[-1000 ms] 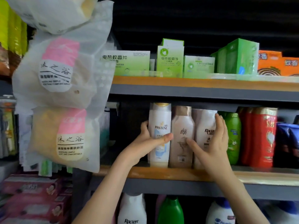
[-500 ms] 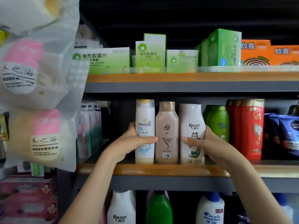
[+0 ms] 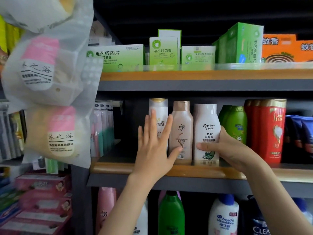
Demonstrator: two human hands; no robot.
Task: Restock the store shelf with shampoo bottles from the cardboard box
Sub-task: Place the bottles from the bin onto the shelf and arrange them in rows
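Three shampoo bottles stand side by side on the middle shelf: a white Pantene bottle, a tan bottle and a white Raclen bottle. My left hand is flat with straight fingers against the front of the Pantene bottle, its thumb reaching the tan one. My right hand grips the Raclen bottle from its right side, thumb across the lower front. The cardboard box is out of view.
Green bottles, red bottles and dark blue pouches fill the shelf to the right. Green and orange boxes line the upper shelf. Larger bottles stand below. Bagged sponges hang at left; a dark gap lies left of the Pantene bottle.
My left hand has let go of the Pantene bottle's side and now lies flat on its front. My right hand stays round the Raclen bottle.
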